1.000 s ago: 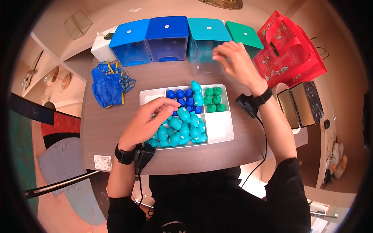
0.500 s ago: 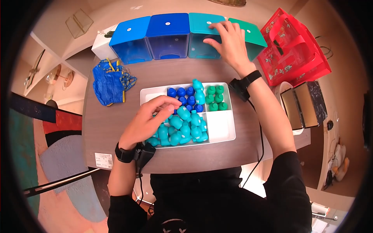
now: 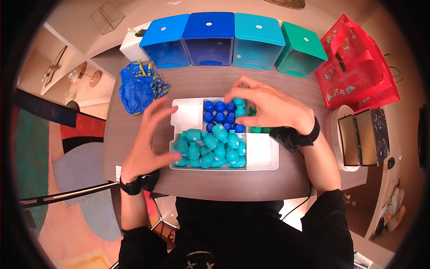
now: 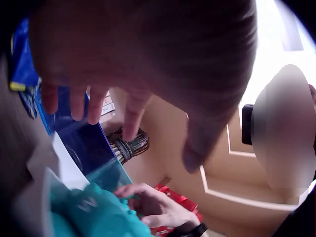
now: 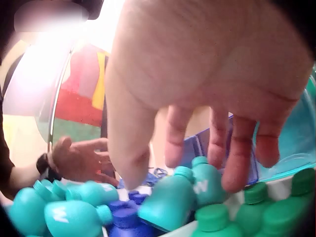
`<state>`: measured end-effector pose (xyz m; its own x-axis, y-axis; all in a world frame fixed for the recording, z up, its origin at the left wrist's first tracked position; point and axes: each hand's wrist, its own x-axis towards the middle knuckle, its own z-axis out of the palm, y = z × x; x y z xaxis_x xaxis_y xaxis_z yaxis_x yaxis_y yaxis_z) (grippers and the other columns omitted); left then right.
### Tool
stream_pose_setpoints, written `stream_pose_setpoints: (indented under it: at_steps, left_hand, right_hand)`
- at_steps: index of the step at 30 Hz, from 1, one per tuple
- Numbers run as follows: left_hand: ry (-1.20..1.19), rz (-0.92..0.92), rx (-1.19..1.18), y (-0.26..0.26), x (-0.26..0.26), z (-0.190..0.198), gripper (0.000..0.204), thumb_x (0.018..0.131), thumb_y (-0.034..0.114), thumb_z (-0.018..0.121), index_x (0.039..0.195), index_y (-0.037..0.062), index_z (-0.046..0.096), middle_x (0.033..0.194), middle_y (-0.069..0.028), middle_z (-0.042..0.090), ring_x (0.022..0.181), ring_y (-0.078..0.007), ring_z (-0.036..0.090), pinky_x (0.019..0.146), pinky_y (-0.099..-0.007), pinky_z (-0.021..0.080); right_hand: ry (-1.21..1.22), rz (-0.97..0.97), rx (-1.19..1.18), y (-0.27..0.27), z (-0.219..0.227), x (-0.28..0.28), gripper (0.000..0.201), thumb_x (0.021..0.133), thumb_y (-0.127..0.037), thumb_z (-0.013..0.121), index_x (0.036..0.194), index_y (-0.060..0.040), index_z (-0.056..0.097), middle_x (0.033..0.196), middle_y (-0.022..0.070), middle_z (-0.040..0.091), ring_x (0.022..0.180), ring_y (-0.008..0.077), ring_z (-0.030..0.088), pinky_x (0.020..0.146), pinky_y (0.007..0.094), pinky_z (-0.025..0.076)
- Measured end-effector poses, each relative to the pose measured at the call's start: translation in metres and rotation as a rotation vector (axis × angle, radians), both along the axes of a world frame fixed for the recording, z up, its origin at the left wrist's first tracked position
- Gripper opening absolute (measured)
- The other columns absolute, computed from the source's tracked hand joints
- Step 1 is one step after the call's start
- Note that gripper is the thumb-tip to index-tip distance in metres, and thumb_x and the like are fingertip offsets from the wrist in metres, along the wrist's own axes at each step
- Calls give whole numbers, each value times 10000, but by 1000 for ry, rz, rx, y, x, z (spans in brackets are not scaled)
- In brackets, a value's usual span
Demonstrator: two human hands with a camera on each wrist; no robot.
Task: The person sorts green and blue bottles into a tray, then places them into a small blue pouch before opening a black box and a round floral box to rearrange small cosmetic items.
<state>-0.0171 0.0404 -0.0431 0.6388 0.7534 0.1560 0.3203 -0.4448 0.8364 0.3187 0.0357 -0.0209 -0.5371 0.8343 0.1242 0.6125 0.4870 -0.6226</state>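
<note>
Brown tabletop (image 3: 204, 184) is topped by a white tray (image 3: 263, 154) of rounded teal bottles (image 3: 219, 151); left hand (image 3: 143, 150) and right hand (image 3: 275, 106) are spread.

Setting: looks like a home living area; exact room uncertain. Evidence: pale built-in shelves (image 3: 76, 33) with decorative pieces, including a geometric glass ornament (image 3: 107, 18); large abstract colour-block surface (image 3: 76, 154), rug or artwork unclear; wood-grain table (image 3: 192, 81) with curved edge. Lighting warm.
</note>
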Motion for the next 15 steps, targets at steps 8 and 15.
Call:
stream_pose_setpoints:
  at_steps: [8,15]
  left_hand:
    - [336,-109,-61,-25,24,-10,1162,570,196,943,1549,197,317,1624,-154,120,1481,-456,160,1176,-533,296]
    - [391,-143,78,-24,70,-10,1125,629,238,923,1553,137,290,1613,-151,190,1482,-437,187,1209,-560,195]
  right_hand:
    - [-70,22,-131,2,0,5,289,764,-133,797,986,-45,635,1060,126,568,955,351,620,815,439,500]
    - [-159,-16,-73,4,1,35,211,748,-58,804,877,-32,640,998,93,583,876,282,630,771,389,518]
